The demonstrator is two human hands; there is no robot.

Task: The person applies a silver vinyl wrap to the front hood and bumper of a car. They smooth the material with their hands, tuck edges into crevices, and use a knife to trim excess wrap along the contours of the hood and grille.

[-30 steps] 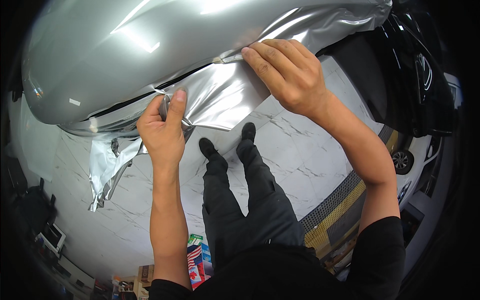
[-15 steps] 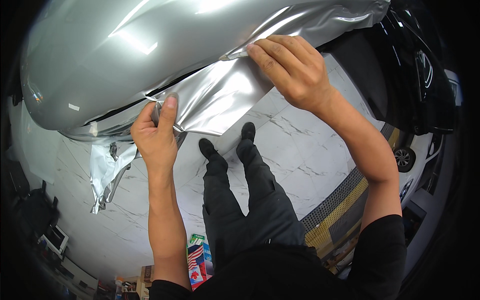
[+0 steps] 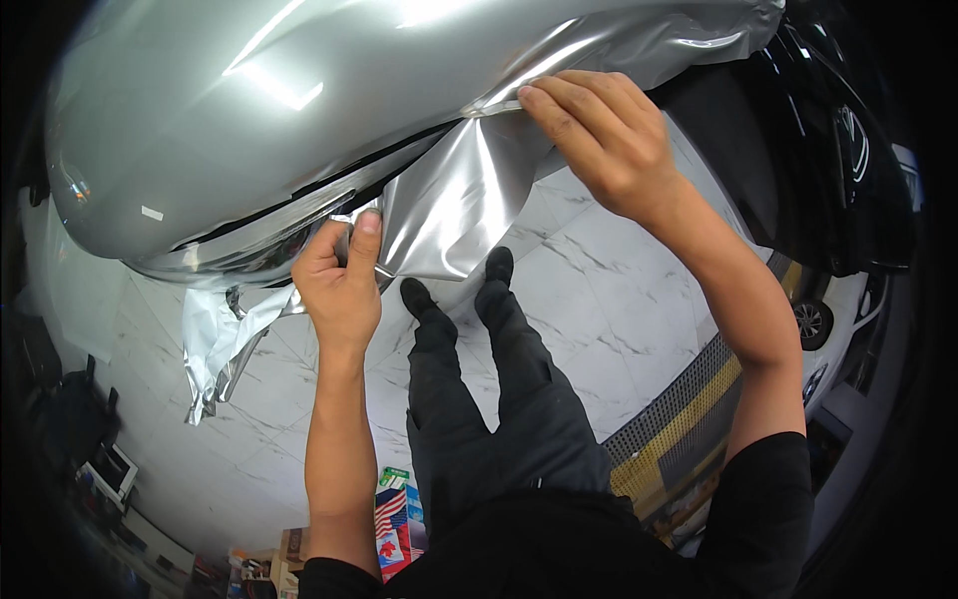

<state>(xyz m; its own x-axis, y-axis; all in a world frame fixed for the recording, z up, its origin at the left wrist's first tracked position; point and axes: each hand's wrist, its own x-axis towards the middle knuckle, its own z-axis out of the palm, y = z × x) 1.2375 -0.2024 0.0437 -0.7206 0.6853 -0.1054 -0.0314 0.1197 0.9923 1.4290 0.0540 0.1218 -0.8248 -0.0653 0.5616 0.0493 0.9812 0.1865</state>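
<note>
- The panel (image 3: 249, 120), a large curved silver car body part, fills the upper picture; it is judged rigid and glossy, so the film laid over it is likely to slide until pressed down.
- The film (image 3: 454, 205), a silver wrap sheet, is draped over the panel's lower edge, with a loose flap hanging between the two hands above the floor (image 3: 599, 299). It is judged light, thin and limp, easily creased, and probably stretchable; a tear or a set fold seems possible if it is pulled hard at one spot.
- A crumpled tail of film (image 3: 215, 344) hangs lower left, showing how readily the sheet wrinkles.
- The right hand (image 3: 609, 150) lies on the flap's upper edge, fingers pressed flat and close together on the film against the panel; nothing is enclosed by this grip.
- The left hand (image 3: 339, 285) is closed on the flap's lower corner, the film pinched between thumb and curled fingers.
- The film is best taken at its free edges and corners, held wide and evenly, not by the middle.
</note>
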